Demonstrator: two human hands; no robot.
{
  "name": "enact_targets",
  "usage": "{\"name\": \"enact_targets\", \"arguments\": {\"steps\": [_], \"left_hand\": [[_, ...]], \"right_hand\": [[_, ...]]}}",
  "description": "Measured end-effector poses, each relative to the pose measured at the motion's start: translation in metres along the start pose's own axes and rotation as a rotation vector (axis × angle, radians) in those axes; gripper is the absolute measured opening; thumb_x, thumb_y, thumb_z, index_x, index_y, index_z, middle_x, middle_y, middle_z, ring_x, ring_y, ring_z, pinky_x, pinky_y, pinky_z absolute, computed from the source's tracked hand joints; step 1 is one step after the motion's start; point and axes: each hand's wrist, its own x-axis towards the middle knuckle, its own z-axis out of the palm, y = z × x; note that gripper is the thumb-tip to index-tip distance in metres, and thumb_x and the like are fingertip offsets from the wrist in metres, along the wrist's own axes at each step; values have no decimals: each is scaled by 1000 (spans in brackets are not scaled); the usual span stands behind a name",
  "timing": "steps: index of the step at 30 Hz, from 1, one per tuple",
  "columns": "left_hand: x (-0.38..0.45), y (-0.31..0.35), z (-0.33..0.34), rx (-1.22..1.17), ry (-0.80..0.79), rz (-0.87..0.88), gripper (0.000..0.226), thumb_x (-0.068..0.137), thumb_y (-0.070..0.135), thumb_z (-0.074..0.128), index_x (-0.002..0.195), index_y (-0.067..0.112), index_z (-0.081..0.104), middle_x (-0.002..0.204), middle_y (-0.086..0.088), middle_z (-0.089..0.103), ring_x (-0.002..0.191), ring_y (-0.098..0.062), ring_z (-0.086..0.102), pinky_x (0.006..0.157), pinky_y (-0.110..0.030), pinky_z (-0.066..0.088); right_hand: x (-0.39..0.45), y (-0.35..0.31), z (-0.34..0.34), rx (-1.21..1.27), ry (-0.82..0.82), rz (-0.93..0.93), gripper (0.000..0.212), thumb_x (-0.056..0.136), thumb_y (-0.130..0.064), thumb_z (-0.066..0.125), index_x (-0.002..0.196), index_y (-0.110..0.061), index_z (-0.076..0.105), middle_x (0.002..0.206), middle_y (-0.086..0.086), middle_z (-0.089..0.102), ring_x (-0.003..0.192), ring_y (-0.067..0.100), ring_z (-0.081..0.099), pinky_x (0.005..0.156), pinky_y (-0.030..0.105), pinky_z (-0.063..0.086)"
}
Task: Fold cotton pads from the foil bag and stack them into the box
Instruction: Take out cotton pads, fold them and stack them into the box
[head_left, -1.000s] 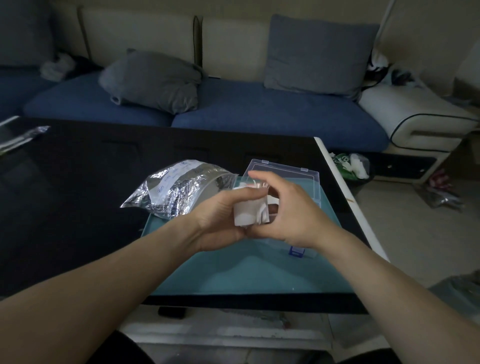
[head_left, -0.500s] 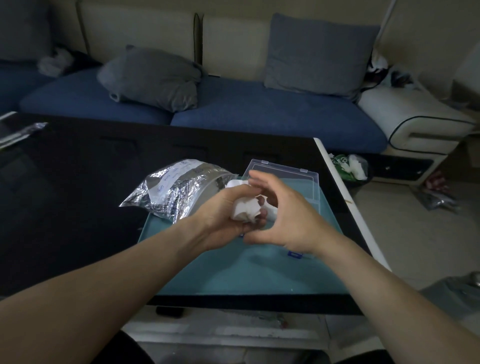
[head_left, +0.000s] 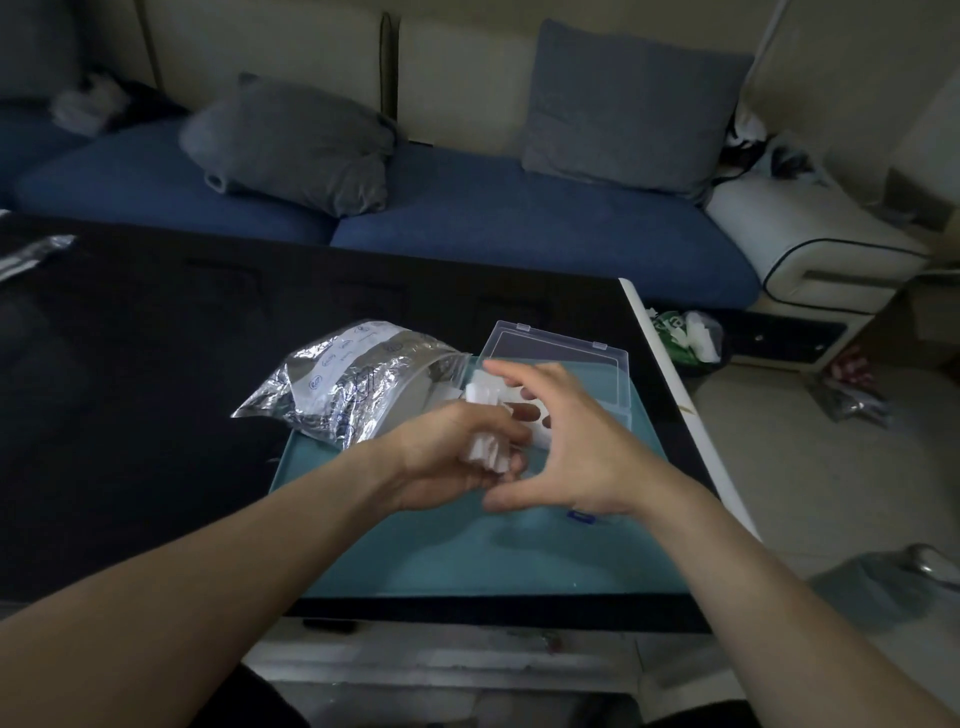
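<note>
Left hand (head_left: 447, 457) grip curled round folded cotton pad (head_left: 488, 449), right hand (head_left: 566, 441) spread, empty; loose hold may let fold spring open above box (head_left: 566, 364).

— What's behind the table?

— A sofa (head_left: 519, 228) with blue seat cushions and a cream back. Two grey pillows sit on it, one slumped at the left (head_left: 291, 143), one upright at the right (head_left: 631, 106).

— And the table itself?

— A dark glossy top (head_left: 130, 364) with a white right edge.

— The floor?

— Pale tiles (head_left: 810, 493) to the right, dimly lit. A cream padded stool (head_left: 810, 244) with dark piping stands past the sofa's right end.
</note>
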Motion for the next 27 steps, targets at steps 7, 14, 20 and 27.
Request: {"name": "enact_targets", "arguments": {"steps": [7, 14, 20, 27], "left_hand": [[-4, -5, 3, 454, 106, 0, 47, 65, 7, 65, 108, -10, 56, 66, -9, 45, 53, -12, 44, 51, -25, 34], [-9, 1, 0, 467, 4, -25, 26, 70, 10, 69, 91, 3, 55, 62, 1, 43, 57, -10, 41, 54, -27, 32], [-12, 7, 4, 349, -73, -37, 42, 73, 10, 75, 111, 17, 57, 66, 1, 41, 58, -10, 39, 54, -24, 31], [-11, 8, 31, 571, -88, -32, 48, 71, 15, 79, 111, 4, 55, 77, -10, 39, 71, -24, 37, 55, -26, 31]], "right_hand": [[4, -7, -6, 239, 146, 19, 17, 82, -34, 80, 98, -30, 75, 120, -15, 63, 115, -3, 57, 89, 23, 42], [0, -12, -3, 274, 304, -12, 7, 85, -21, 80, 87, -27, 77, 114, -12, 69, 111, 8, 63, 90, 35, 50], [-12, -23, -28, 460, 359, 9, 8, 87, -30, 76, 95, -32, 73, 116, -9, 70, 110, 9, 65, 85, 30, 53], [-24, -21, -15, 273, 330, 70, 6, 87, -24, 77, 85, -28, 73, 117, -13, 65, 111, -1, 60, 84, 20, 47]]}}
